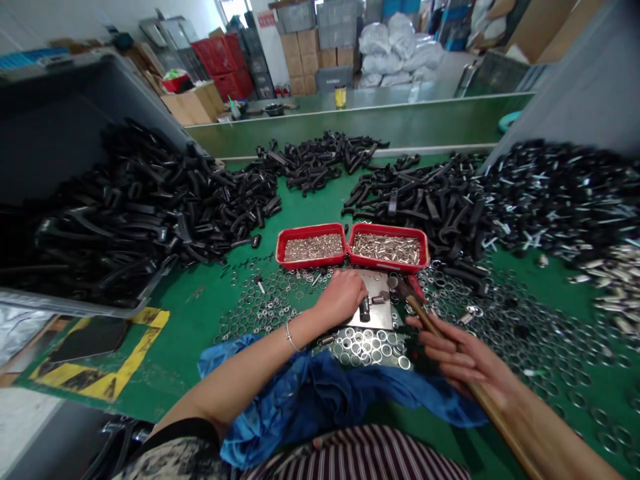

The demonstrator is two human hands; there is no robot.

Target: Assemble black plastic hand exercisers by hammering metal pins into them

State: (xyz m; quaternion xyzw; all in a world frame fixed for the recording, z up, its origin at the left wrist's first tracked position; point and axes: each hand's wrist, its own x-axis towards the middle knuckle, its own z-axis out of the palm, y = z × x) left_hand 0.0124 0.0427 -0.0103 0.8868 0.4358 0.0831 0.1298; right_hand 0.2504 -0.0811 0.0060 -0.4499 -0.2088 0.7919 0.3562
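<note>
My left hand [343, 295] is closed over the left part of a metal plate [383, 315], holding a black handle part [365, 309] whose end shows below the fingers. A small spring-like piece [379, 300] lies on the plate just right of it. In my right hand [463, 353] is a hammer [425, 319] with a wooden handle, its head over the plate's right edge. Beyond the plate stand two red trays, the left one [311, 263] with tiny metal pieces, the right one [389, 266] with small pins. Metal rings [367, 347] lie in front of the plate.
Black handles spill from a grey bin [145, 107] at the left and form piles [415, 200] farther back. Screws [555, 193] heap up at the right. A blue cloth [320, 400] lies along the near edge; a phone [93, 339] rests at the left.
</note>
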